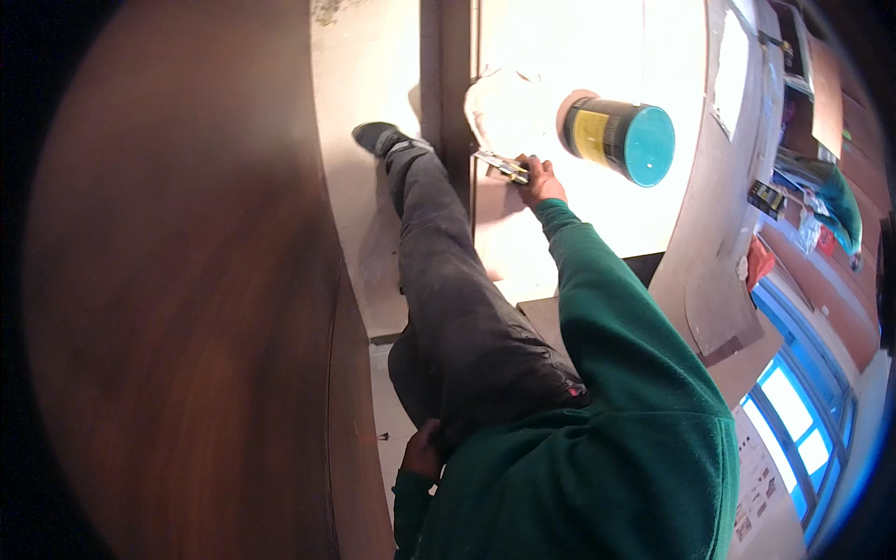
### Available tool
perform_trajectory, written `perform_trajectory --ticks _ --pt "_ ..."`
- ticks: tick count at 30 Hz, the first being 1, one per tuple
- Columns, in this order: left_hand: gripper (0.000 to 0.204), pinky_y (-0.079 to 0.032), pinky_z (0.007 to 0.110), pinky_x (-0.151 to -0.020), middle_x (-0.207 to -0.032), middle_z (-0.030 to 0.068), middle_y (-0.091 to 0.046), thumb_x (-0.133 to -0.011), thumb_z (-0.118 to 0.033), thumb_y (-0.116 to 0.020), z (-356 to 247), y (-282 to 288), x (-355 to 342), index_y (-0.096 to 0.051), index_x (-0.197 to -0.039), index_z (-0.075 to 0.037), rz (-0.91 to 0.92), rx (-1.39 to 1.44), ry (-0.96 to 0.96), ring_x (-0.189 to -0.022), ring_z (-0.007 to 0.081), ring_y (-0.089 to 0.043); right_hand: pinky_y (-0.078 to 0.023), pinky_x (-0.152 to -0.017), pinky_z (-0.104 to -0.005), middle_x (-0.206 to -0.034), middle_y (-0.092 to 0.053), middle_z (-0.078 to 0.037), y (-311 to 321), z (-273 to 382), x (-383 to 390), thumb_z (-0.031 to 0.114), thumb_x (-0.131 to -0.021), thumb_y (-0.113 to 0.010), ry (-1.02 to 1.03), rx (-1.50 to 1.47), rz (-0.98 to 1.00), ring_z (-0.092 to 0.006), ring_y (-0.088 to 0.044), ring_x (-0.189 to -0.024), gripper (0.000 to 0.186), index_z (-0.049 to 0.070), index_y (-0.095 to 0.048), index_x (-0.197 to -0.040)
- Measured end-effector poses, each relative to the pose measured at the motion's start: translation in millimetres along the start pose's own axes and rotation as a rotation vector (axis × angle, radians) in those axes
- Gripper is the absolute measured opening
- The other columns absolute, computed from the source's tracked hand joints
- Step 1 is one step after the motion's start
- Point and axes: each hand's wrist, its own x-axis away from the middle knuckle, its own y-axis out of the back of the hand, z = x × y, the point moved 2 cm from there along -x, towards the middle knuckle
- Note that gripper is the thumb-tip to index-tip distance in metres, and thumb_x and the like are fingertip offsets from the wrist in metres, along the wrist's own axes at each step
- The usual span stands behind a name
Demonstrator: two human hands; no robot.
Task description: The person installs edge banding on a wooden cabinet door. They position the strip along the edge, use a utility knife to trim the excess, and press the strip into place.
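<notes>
A dark brown, wood-grained panel [187, 280] and a glaring white worktop [616, 219] fill the head view. The right hand [540, 181] clasps a slim metallic tool [500, 166] over the worktop, near a black cylindrical tub [595, 133] with yellow label and teal end. Well apart, the left hand [424, 452] is beside dark grey trousers [443, 247], its grip impossible to tell.
</notes>
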Motion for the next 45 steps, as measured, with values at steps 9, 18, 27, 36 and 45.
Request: perform_trajectory --ticks 9,18,27,36,45 --pt "0.023 -0.05 0.036 -0.094 -0.109 0.0116 -0.068 -0.099 -0.007 -0.055 -7 1 -7 -0.061 -0.119 0.001 0.047 0.108 0.028 -0.101 0.0186 -0.062 -0.053 -0.094 -0.0437 -0.113 -0.059 -0.02 7 3 56 0.028 -0.073 -0.077 -0.027 -0.063 -0.036 -0.0369 -0.063 -0.106 0.059 0.004 -0.057 -0.123" --pt "0.037 -0.054 0.034 -0.088 -0.116 0.0088 -0.068 -0.1 -0.014 -0.059 -42 -2 4 -0.056 -0.135 -0.002 0.114 -0.367 -0.122 -0.101 0.0171 -0.064 -0.054 -0.092 -0.0461 -0.113 -0.066 -0.022 107 56 -53 0.035 -0.075 -0.082 0.034 -0.103 -0.294 -0.0392 -0.066 -0.105 0.06 0.005 -0.059 -0.122" --pt "0.035 -0.053 0.034 -0.088 -0.118 0.0086 -0.067 -0.101 -0.015 -0.057 -30 -8 -10 -0.057 -0.134 -0.005 0.092 -0.359 -0.075 -0.099 0.0163 -0.063 -0.051 -0.1 -0.0431 -0.119 -0.069 -0.019 121 56 -151 0.045 -0.071 -0.088 -0.031 0.031 -0.209 -0.0345 -0.065 -0.114 0.067 0.004 -0.065 -0.119" --pt "0.03 -0.05 0.036 -0.096 -0.121 0.0098 -0.065 -0.103 -0.02 -0.055 -62 19 -102 -0.059 -0.129 -0.008 0.022 -0.351 -0.53 -0.112 0.0214 -0.061 -0.052 -0.099 -0.0389 -0.12 -0.071 -0.017 85 38 -175 0.027 -0.069 -0.092 0.005 -0.056 -0.223 -0.03 -0.067 -0.112 0.072 0.012 -0.062 -0.133" --pt "0.023 -0.052 0.031 -0.082 -0.09 0.0064 -0.071 -0.099 -0.023 -0.057 -70 72 -240 -0.069 -0.095 -0.003 -0.402 -0.275 -0.824 -0.089 0.0162 -0.065 -0.052 -0.092 -0.0469 -0.111 -0.068 -0.024 92 22 -177 0.035 -0.073 -0.087 0.265 0.101 -0.439 -0.0394 -0.066 -0.105 0.063 0.002 -0.06 -0.119"
